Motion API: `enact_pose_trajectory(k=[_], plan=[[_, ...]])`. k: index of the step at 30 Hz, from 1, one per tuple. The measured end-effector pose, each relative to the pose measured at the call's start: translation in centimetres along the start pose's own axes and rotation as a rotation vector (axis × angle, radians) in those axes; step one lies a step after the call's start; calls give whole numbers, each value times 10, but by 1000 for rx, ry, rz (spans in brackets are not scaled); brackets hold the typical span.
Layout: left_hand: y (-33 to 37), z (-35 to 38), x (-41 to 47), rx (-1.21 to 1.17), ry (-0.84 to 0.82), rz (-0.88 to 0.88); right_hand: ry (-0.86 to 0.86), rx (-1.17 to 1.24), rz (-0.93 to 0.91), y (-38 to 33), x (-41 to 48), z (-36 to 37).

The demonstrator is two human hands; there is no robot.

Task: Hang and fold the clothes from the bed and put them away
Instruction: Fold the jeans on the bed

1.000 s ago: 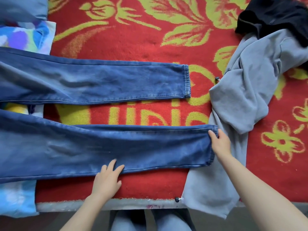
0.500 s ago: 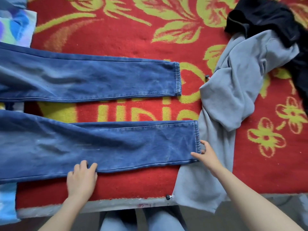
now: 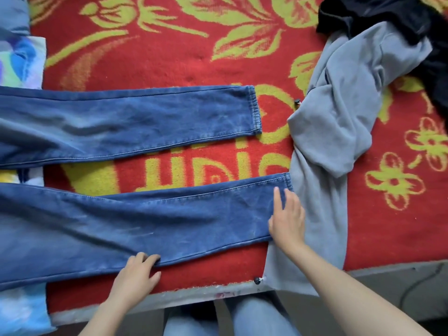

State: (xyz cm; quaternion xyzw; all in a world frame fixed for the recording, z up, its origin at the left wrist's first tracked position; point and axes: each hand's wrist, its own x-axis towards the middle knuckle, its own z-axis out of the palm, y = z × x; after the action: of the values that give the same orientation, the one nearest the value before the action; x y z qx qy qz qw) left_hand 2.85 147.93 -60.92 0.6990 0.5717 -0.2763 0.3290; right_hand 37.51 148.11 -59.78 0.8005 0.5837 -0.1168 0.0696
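The left hand [image 3: 135, 275] is gripping the near seam of the jeans [image 3: 121, 219] and the right hand [image 3: 287, 219] is lying flat at the hem [image 3: 288, 181], both good holds for soft, weighty denim.

The jeans [image 3: 145, 214] run off the left edge, waist unseen. A tie-dye cloth [image 3: 21, 59] lies mostly hidden beneath them, also cut off there. A black garment [image 3: 388, 15] is cropped at the top right corner and covers the upper end of the hoodie [image 3: 339, 117]. Whether the left hand [image 3: 135, 277] pinches the jeans' edge cannot be told.
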Motion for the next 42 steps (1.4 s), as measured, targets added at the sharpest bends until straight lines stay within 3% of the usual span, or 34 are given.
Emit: enact_pose_trajectory(k=[2, 6, 10, 14, 17, 22, 26, 30, 35, 42], plan=[[5, 2, -1, -20, 39, -15, -44, -50, -183, -18, 0, -1], [10, 3, -5, 49, 75, -76, -439, -128, -385, -40, -6, 14], [2, 9, -10, 136, 55, -198, -358, -173, -330, -55, -8, 18], [-18, 13, -13, 151, 26, -266, -213, -160, -482, -85, -14, 8], [-54, 11, -14, 224, 89, -272, -204, -189, -578, -115, -23, 13], [-144, -9, -27, 333, 153, -343, -373, -290, -663, -169, -46, 28], [-223, -41, -45, 267, 315, -334, -414, -303, -572, -199, -59, 29], [-264, -65, -50, 250, 450, -138, -299, -290, -438, -195, -56, 28], [-299, -79, -40, 184, 615, -9, -326, -306, 11, -172, -48, 14], [-309, -131, -16, -147, 962, -332, -161, -40, 261, -159, -4, -1]])
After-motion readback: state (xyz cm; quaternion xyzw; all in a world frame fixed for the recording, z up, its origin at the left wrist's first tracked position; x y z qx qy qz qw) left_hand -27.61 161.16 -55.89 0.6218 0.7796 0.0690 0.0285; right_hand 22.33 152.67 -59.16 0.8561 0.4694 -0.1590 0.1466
